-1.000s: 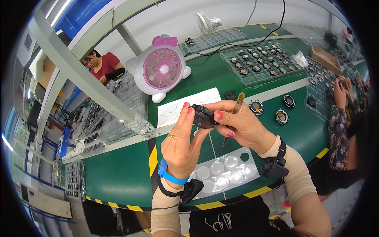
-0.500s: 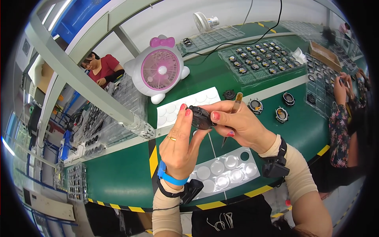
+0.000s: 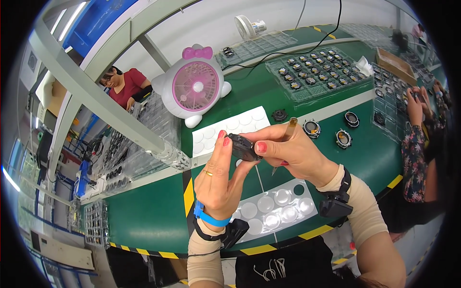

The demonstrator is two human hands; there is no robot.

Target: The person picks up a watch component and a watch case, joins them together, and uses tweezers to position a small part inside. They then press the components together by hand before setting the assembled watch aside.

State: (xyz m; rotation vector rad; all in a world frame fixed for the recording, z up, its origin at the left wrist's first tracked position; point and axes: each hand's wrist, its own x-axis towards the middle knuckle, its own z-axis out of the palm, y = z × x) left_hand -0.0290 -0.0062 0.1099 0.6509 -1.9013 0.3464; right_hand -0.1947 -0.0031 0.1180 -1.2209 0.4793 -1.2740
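On the green bench [image 3: 144, 216] a pink desk fan [image 3: 194, 89] stands far left, round black parts [image 3: 343, 138] lie to the right, and a clear blister tray [image 3: 273, 209] sits near, under the wrists. The small black part [image 3: 242, 146] is held up between both hands: left hand [image 3: 221, 180] fingertips pinch its left end, right hand [image 3: 293, 153] thumb and fingers clamp its right, a tan-handled tool [image 3: 288, 132] tucked alongside. Hardly changed from before
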